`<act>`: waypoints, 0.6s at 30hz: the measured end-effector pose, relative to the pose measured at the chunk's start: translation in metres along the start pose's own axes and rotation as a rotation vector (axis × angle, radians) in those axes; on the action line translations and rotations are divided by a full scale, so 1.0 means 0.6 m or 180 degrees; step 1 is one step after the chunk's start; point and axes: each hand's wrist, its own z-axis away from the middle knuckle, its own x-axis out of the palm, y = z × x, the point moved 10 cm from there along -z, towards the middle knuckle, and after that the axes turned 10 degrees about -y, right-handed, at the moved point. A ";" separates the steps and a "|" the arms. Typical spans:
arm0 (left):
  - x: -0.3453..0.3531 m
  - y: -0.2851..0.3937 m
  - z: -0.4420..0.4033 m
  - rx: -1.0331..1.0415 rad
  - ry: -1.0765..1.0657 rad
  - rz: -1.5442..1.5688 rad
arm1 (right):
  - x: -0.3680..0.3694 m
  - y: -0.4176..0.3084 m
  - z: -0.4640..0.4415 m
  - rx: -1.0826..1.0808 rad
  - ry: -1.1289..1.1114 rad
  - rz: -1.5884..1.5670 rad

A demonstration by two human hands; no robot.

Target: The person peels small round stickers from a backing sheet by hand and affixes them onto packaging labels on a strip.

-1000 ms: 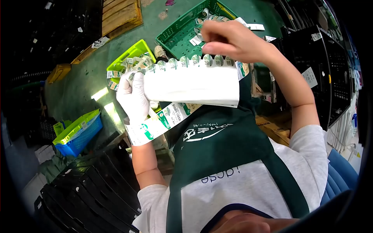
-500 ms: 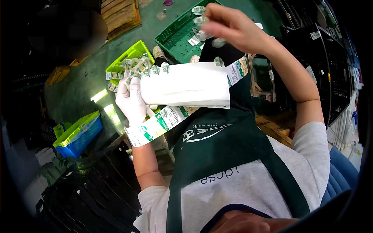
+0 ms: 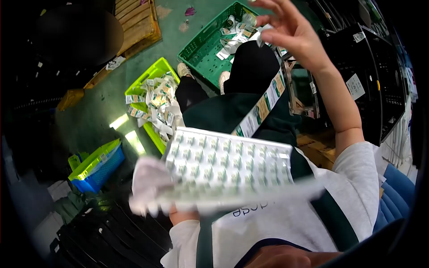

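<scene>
My left hand (image 3: pixel 152 183), in a white glove and blurred by motion, grips the left end of a sheet of small round stickers (image 3: pixel 225 158). The sheet is tilted in front of my apron, showing rows of greenish stickers; its near edge is smeared. Raised at the upper right is my bare right hand (image 3: pixel 295 38), its fingers curved and apart. A small translucent sticker (image 3: pixel 260 40) appears to cling to its thumb tip. Below that hand a strip of printed barcode labels (image 3: pixel 263 105) slants from behind the sheet across my lap.
A lime-green crate (image 3: pixel 156 69) full of labelled white strips stands left of my feet. Ahead is a dark green crate (image 3: pixel 196 53) with more strips. A blue basket (image 3: pixel 100 169) sits at the left, a wooden pallet (image 3: pixel 138 22) beyond, black crates (image 3: pixel 375 71) on the right.
The sheet has come down toward my chest and turned from its blank white face to the rows of stickers. My right hand has moved right and slightly up.
</scene>
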 end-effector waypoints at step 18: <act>-0.051 -0.277 -0.043 -0.1138 -0.0286 -0.2080 | 0.148 0.231 0.099 0.1801 -0.1622 0.2714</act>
